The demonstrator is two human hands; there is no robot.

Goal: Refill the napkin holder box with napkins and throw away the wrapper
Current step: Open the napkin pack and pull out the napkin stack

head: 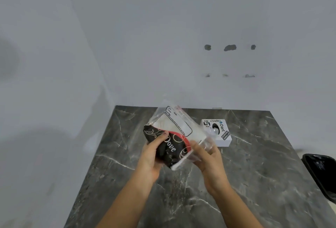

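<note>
We see two bare forearms, with no sleeve reaching into view. Our left hand (151, 157) and right hand (209, 162) wear no gloves, rings, watch or bands. The fingernails look short, though blurred.

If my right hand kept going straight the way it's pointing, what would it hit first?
Probably the white box. The right hand, gripping the pack, points up and away toward it, though depth is unclear.

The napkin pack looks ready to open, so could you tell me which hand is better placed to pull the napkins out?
Probably the right hand. It pinches the clear, loose end of the napkin pack, while the left hand grips the printed dark end and steadies it above the table.
</note>
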